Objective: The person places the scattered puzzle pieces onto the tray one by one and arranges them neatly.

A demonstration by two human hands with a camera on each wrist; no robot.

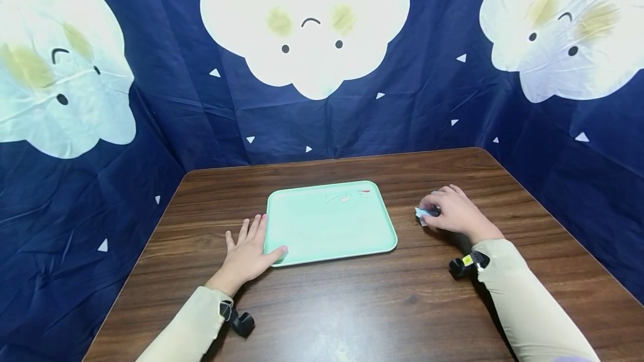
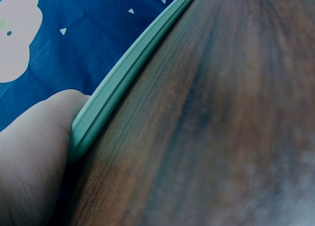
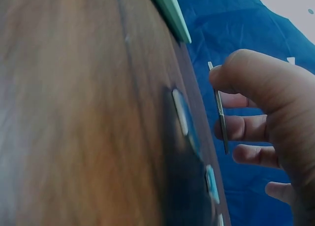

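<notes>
My left hand (image 1: 247,256) lies at the left side of a mint-green tray (image 1: 327,236), its fingers straight and spread beside the rim. The thumb reaches over the near left corner of the tray. Right of the tray, my right hand (image 1: 454,212) pinches a thin flat piece (image 3: 220,110) between thumb and fingers. The right wrist view shows that piece edge-on, raised above the table. Below it, flat light-blue pieces (image 3: 211,184) lie on the wood, partly in the hand's shadow. Light blue also shows at the right fingertips in the head view.
Several small pale flat pieces (image 1: 345,197) lie along the tray's far right part, one with a red mark (image 1: 364,191). The brown wooden table (image 1: 322,306) reaches back to a dark blue curtain (image 1: 327,127) with white clouds.
</notes>
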